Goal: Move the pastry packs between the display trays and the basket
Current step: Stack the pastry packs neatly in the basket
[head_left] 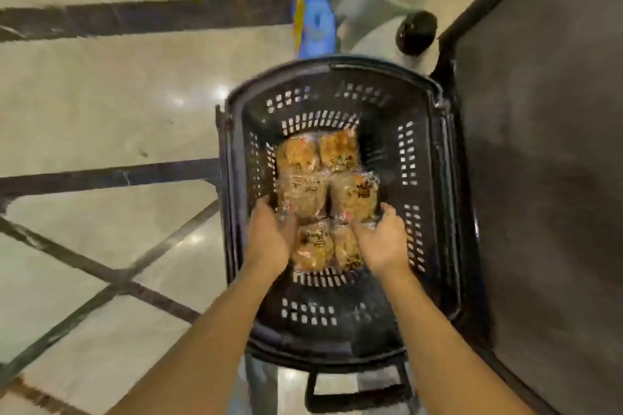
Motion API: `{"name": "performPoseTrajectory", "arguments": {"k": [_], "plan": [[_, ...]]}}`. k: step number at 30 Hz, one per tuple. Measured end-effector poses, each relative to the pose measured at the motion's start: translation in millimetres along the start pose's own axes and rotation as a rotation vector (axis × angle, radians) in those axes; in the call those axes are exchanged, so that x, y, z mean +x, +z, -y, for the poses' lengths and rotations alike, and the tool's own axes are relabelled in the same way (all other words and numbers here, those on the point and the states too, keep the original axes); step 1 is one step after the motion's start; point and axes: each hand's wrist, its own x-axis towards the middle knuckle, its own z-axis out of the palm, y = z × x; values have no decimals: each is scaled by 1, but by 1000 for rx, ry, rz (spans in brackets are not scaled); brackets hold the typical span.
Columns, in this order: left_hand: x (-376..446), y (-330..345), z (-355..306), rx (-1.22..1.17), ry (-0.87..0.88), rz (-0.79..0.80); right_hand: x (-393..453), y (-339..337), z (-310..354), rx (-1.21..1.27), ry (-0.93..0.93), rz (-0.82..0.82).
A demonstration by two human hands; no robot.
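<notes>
Floor (84,104) is seen at 9 o'clock: pale glossy tile crossed by dark strips, nothing of the task on it.

Basket (236,158), black and slotted, stands at centre with pastry packs (323,199) stacked on its bottom, six counted in two columns. Display trays are not identifiable in view; a dark surface (539,178) runs along 3 o'clock, its nature cannot be told.

Left hand (269,232) is placed at 8 o'clock of the stack, fingers (286,224) loosely curled against the left edge of the middle-left pack, touching its wrapper. A closed grip is not shown.

Right hand (381,239) is placed at 4 o'clock of the stack, fingers (362,229) spread over the seam between the middle-right and lower-right packs, thumb out toward the basket wall. Relaxed, nothing clearly clamped. Motion blur noted on both hands, so contact detail is uncertain.

Risks, judged:
- Slippery film: a pack could be dropped if lifted by wrapper edge only.
- Packs are butted tight, so a neighbour could be dragged up or tipped when one is pulled.
- Pastry could be crushed if the squeeze from both sides is too hard.
- Knuckles could be caught on the slotted wall at 3 o'clock on the way out.

Another person's shoes (416,32) are seen at 1 o'clock, just beyond the basket; a collision is possible if it is moved forward.
</notes>
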Motion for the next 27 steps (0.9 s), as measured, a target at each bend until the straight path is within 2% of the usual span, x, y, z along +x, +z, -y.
{"name": "performPoseTrajectory", "arguments": {"k": [2,6,9,13,17,20,24,27], "plan": [[52,45,7,-80,-94,-75,58,34,-15,-65,-36,-30],[128,112,26,3,-257,-154,132,78,-42,-25,-36,-89],[149,136,44,86,-243,-202,154,91,-49,75,28,-127],[158,141,47,77,-259,-224,158,104,-47,223,98,-163],[161,136,51,-20,-292,-171,165,105,-45,266,203,-118],[161,131,58,-139,-293,-162,168,99,-46,253,183,-75],[149,130,64,-163,-237,-206,170,94,-47,228,129,4],[142,124,59,-163,-206,-161,170,92,-50,264,94,58]]}}
